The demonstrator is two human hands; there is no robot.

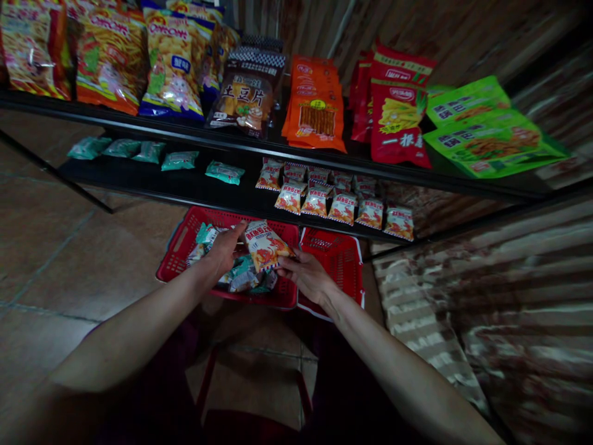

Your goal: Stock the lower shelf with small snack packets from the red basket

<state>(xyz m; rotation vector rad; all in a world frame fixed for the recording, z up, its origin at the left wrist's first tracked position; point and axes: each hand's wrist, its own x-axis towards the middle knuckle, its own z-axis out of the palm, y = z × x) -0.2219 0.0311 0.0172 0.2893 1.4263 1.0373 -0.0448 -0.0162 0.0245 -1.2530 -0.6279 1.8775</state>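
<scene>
Between my two hands is a small orange and white snack packet (265, 246), tilted, its printed front facing up. My left hand (225, 248) pinches its upper left edge, while my right hand (306, 274) grips the lower right corner. Right below it stands a red plastic basket (178, 252) holding several teal and white snack packets (248, 275). Packets like the held one (343, 207) sit in rows on the lower shelf, just beyond the basket. My fingers partly cover the packet's edges.
A second red basket (340, 262) stands against the first one's right side. Teal packets (179, 161) line the left of the lower shelf (185, 188). Larger snack bags (317, 105) fill the upper shelf, green ones (495, 133) jutting over its edge. A striped curtain (523, 296) hangs at right.
</scene>
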